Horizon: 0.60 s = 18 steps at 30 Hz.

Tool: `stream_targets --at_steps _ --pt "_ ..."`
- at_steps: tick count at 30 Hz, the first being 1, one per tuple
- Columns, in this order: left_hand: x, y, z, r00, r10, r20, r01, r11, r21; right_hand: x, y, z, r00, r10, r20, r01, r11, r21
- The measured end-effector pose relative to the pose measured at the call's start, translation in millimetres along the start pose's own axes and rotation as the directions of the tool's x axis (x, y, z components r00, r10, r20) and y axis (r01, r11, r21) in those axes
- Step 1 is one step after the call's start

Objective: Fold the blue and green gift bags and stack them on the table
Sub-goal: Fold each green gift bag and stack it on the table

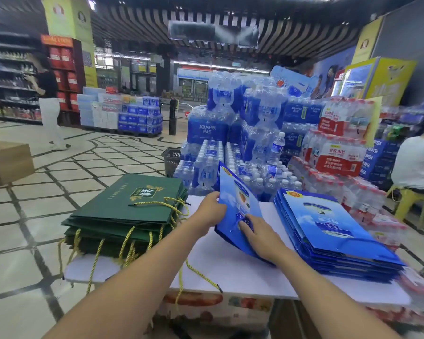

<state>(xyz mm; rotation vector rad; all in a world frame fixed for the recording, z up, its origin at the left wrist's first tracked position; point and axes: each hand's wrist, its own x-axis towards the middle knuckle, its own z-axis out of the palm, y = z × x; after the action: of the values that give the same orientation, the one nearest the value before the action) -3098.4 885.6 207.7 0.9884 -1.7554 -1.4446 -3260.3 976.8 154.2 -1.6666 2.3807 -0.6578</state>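
A tiled shop floor (83, 167) filled the left half of the frame. A heap of shrink-wrapped water bottle packs (230, 133) rose in the centre, with red-labelled packs (338, 157) to its right. In the lower middle stood a white table (230, 272).

On the table's left end lay the stack of green gift bags (127, 206), folded flat, their gold cord handles (171, 206) trailing over the near edge. On its right end lay the stack of blue gift bags (333, 231), also flat and roughly squared, with the printed faces up.

Between the two stacks, a single blue gift bag (238, 204) stood tilted on edge, with its lower corner on the table and its top pointing toward the bottles. The left hand (211, 211) gripped the bag's left edge, its fingers curled round it. The right hand (257, 238) lay on the bag's printed face, low down, with its fingers spread fairly straight and pressing against the paper.

A person in a white shirt (414, 162) sat on a yellow stool (409, 201) at the right edge. Another person (48, 101) stood by the shelves at upper left. Cardboard boxes (8, 162) sat at the left edge, and a dark shopping basket (171, 160) stood on the floor beyond the green stack.
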Motion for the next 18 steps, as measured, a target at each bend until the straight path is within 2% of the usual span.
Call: stream_targets --at_steps 2,6,8,10,11,13,16,18 --pt "7.3 24.6 -9.5 0.999 0.052 0.003 -0.051 0.988 0.143 23.3 -4.6 -21.0 0.999 -0.037 -0.03 0.037 0.999 -0.003" --pt "17.2 76.4 -26.9 0.984 0.176 0.025 -0.173 0.917 0.359 37.3 -48.9 -100.3 0.954 -0.183 -0.236 0.153 0.978 -0.141" --pt "13.9 106.4 -33.3 0.967 0.251 0.028 -0.236 0.856 0.46 41.4 -70.7 -142.0 0.887 -0.277 -0.369 0.183 0.945 -0.269" --pt "4.5 136.8 -38.8 0.939 0.341 0.05 -0.313 0.783 0.537 49.6 -82.7 -176.5 0.789 -0.404 -0.463 0.188 0.876 -0.445" --pt "-1.1 150.1 -41.6 0.926 0.37 0.074 -0.34 0.734 0.588 52.9 -86.3 -192.5 0.76 -0.453 -0.467 0.175 0.833 -0.525" --pt "-11.9 172.1 -47.8 0.902 0.406 0.146 -0.385 0.606 0.696 57.5 -88.3 -220.2 0.757 -0.483 -0.44 0.14 0.778 -0.613" --pt "-20.2 194.3 -56.2 0.857 0.456 0.239 -0.415 0.336 0.845 55.7 -87.6 -250.3 0.771 -0.503 -0.39 0.113 0.711 -0.694" --pt "-22.4 200.9 -58.1 0.834 0.487 0.259 -0.391 0.191 0.9 51.6 -84.6 -258.8 0.779 -0.511 -0.363 0.132 0.7 -0.702"
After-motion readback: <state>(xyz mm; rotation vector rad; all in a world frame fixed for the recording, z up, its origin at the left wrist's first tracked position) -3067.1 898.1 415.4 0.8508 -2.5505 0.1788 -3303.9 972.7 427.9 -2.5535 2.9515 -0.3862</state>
